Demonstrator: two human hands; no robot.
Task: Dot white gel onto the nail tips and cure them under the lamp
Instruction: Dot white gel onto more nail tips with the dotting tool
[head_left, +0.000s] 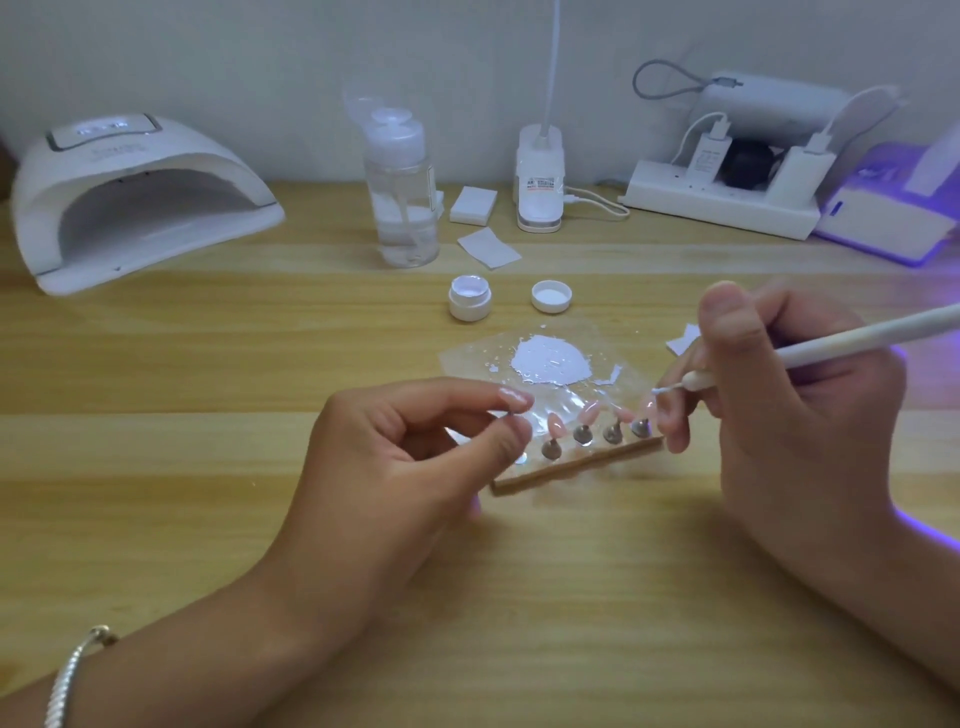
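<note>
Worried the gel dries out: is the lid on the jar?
No, the gel jar stands open, its lid lying upturned beside it.

Dim, soft frame; violet glow at right, edges bowed.

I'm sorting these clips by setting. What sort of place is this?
Probably a home or small-studio nail art desk: a white curing lamp stands on the wooden table, an open gel pot sits beyond nail tips on a stand, and the right hand holds a dotting pen.
</note>
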